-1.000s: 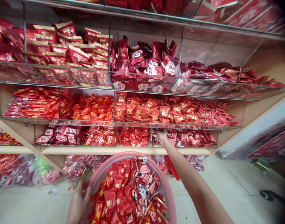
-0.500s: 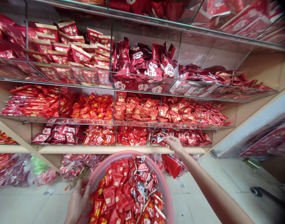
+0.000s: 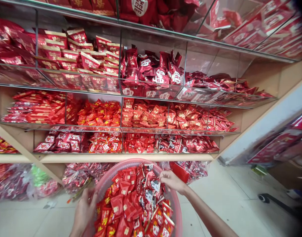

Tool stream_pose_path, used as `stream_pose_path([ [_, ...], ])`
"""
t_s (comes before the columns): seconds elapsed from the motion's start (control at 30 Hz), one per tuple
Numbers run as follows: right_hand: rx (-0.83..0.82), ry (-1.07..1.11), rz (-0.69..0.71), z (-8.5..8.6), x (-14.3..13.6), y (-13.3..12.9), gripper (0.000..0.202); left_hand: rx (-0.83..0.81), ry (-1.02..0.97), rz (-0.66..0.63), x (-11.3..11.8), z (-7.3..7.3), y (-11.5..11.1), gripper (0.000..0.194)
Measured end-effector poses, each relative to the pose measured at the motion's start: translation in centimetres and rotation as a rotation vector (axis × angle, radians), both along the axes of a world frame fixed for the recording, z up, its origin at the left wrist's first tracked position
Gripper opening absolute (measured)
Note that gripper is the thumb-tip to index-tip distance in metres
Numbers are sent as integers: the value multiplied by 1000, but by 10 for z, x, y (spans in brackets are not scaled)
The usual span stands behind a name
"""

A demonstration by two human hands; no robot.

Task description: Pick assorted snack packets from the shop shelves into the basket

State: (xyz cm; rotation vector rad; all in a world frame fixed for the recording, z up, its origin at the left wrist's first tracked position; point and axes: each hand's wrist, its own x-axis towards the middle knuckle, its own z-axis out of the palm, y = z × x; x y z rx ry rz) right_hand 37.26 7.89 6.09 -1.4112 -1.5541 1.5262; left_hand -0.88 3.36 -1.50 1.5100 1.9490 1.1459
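A pink plastic basket [image 3: 177,210] full of small wrapped packets stands in front of me, below the shelves. At its left rim is my left hand [image 3: 84,210], with its thumb and fingers closed on the edge. My right hand [image 3: 172,181] is over the right part of the basket, pinching a small black, white and red packet [image 3: 156,185] by its end. Similar dark-patterned packets [image 3: 149,197] lie just below it. Plain red packets [image 3: 128,205] fill the basket's middle, and red ones with yellow print [image 3: 103,219] lie at the left.
Shelves with clear dividers [image 3: 120,56] hold many red packets in compartments. A pale wooden ledge [image 3: 91,158] runs along the lowest tier. Clear plastic bags [image 3: 12,181] of packets lie beneath it. At right, a black castor leg [image 3: 274,202] stands on the tiled floor.
My right hand has come down from the lowest shelf compartment to above the basket, carrying the packet. My left hand stays at the rim. The view has shifted slightly.
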Motion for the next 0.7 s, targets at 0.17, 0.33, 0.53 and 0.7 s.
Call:
stream_pose_path([
  [0.17,-29,-56,125,-3,-2,17,8,7,14,11,-1,0,-1,33],
  [0.33,29,-116,130,-18,-5,18,10,-21,38,-9,0,3,-3,31],
  [0.53,354,-232,-164,-24,4,-2,16,16,-58,31,-1,4,2,35],
  [0.7,352,-187,-664,-48,19,-48,41,-122,-288,3,2,18,-2,40],
])
